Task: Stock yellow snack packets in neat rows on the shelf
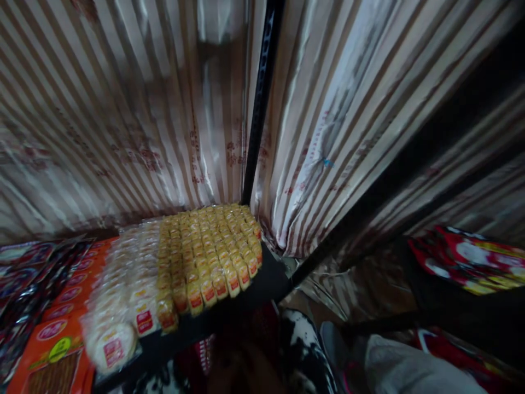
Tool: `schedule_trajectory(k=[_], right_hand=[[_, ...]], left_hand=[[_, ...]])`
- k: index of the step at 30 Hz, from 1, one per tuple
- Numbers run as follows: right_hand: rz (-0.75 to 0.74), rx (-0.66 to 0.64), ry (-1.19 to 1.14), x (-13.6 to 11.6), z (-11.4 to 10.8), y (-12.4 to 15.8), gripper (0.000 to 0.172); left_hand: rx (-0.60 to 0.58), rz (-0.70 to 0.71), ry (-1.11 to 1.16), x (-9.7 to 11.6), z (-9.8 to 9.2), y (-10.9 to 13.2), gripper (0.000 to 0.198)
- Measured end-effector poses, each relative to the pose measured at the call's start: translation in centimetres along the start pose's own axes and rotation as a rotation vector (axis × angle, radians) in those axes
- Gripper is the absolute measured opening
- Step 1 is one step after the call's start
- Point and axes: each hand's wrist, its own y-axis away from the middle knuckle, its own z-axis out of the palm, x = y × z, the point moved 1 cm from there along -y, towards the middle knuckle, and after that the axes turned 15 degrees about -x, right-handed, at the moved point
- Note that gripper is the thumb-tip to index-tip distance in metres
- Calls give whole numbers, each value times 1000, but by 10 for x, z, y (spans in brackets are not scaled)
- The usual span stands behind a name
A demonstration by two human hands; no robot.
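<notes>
At the bottom centre, below the shelf edge, my left hand (225,365) and my right hand (262,368) show only as dim shapes close together in deep shadow. Their fingers cannot be made out. Beside them is a dark red thing with a white-striped patch (204,353), too dark to name; whether either hand holds it I cannot tell. Nearest above are rows of small yellow-wrapped packets (213,251) standing on a black shelf (246,301). To their left stand rows of clear-wrapped round white packets (118,306) with red labels.
Orange snack packets (61,328) and dark shiny packets (24,290) lie at left. Striped plastic sheeting (164,109) hangs behind a black upright post (259,109). A dark slanting bar (369,197) crosses at right, near red and yellow packets (471,254). Grey cloth (410,364) shows at lower right.
</notes>
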Motion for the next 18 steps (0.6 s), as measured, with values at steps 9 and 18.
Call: schedule_trajectory(k=[9, 18], right_hand=[[-326, -92, -457, -54, -53, 46, 57], [-392, 105, -715, -85, -88, 42, 44]], left_hand=[[-10, 457, 232, 66, 8, 41, 41], [-89, 508, 376, 134, 7, 49, 52]])
